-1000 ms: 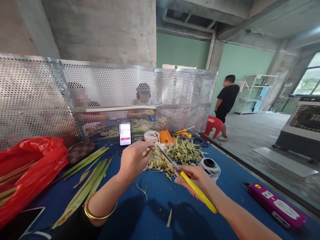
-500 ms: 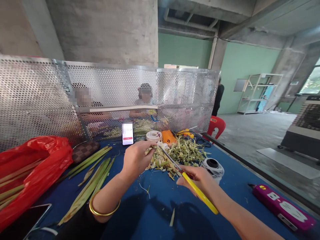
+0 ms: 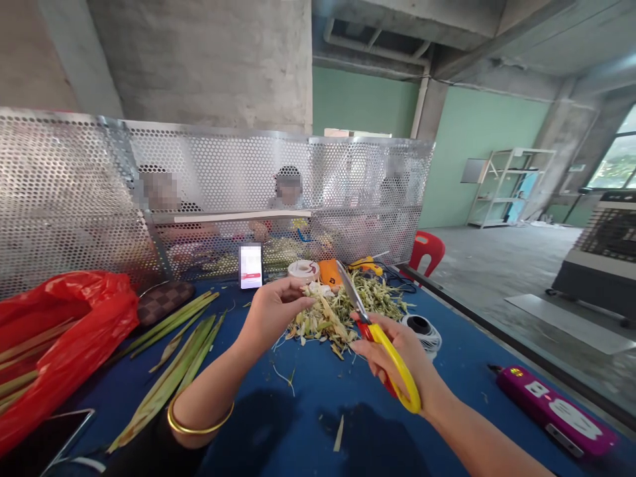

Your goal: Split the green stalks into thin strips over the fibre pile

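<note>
Right hand [image 3: 410,351]: grip clenched on yellow-and-red-handled metal scissors [image 3: 385,341]; left hand [image 3: 275,308] near green-yellow plant clippings [image 3: 328,321], grip cannot tell

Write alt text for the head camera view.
A person's right hand holds yellow-and-red scissors, and the left hand is by a heap of plant pieces on a blue table; a red plastic bag and long leaves lie at left.

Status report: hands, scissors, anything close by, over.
Right hand gripping scissors. Left hand at cut-leaf pile, pinch contents unclear. White-wound spool close beside right hand.
</note>
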{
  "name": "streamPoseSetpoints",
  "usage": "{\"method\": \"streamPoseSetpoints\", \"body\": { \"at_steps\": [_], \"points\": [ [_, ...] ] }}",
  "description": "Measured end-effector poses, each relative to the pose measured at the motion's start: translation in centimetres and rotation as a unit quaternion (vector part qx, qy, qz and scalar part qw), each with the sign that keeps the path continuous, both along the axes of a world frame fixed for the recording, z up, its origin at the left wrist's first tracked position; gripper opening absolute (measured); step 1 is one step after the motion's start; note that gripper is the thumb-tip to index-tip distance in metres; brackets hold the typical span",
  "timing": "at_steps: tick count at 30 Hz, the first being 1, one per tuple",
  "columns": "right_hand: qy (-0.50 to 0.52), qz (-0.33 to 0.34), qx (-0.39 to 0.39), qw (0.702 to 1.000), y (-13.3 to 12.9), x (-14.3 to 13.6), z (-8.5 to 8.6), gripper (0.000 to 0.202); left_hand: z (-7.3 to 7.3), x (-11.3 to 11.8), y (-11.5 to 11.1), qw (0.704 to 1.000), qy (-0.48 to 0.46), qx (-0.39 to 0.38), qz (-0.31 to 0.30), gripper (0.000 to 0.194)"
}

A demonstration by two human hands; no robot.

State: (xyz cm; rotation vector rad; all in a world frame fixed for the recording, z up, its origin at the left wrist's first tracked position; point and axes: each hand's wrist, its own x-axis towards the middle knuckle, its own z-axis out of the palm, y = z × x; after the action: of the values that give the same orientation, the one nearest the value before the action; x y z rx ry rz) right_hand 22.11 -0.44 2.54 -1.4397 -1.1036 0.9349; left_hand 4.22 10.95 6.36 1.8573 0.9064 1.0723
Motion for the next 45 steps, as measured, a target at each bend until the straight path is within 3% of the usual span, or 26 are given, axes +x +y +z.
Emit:
{"method": "streamPoseSetpoints", "body": {
  "at_steps": [4, 10, 14, 22, 26, 30, 33, 38, 45],
  "points": [
    [0.056, -0.032, 0.04, 0.997, -0.2, -0.5, 0.2, 0.061, -0.4, 0.8, -0.8, 0.977, -0.063, -0.191, -0.065, 0.022],
    [0.098, 0.004, 0.06, 0.993, -0.3, -0.9, 0.1, 0.039, -1.8, 2.2, -2.2, 0.928, -0.101, -0.338, -0.121, 0.024],
    [0.146, 0.042, 0.062, 0.987, -0.3, -1.0, -0.2, 0.032, -2.2, 2.6, -2.9, 0.915, -0.115, -0.347, -0.171, 0.02],
    [0.151, 0.045, 0.062, 0.985, -0.3, -1.3, -0.6, 0.042, -2.1, 2.3, -2.7, 0.927, -0.103, -0.288, -0.218, 0.014],
    [0.084, 0.009, 0.092, 0.992, -0.1, -1.3, -1.1, 0.05, -2.1, 2.4, -2.7, 0.934, -0.094, -0.276, -0.206, 0.02],
    [-0.069, -0.064, 0.15, 0.984, 0.0, -1.1, -2.0, 0.059, -2.3, 2.5, -2.6, 0.944, -0.113, -0.273, -0.147, 0.035],
    [-0.179, -0.098, 0.17, 0.964, -0.1, -0.8, -2.5, 0.062, -2.6, 2.5, -2.3, 0.938, -0.116, -0.308, -0.108, 0.029],
    [-0.325, -0.082, 0.204, 0.92, -0.3, -0.2, -3.1, 0.067, -2.8, 2.4, -2.3, 0.923, -0.07, -0.348, -0.149, 0.03],
    [-0.448, -0.072, 0.245, 0.857, -0.4, -0.1, -2.9, 0.062, -1.8, 2.4, -3.0, 0.926, -0.071, -0.341, -0.145, 0.024]
  ]
}}
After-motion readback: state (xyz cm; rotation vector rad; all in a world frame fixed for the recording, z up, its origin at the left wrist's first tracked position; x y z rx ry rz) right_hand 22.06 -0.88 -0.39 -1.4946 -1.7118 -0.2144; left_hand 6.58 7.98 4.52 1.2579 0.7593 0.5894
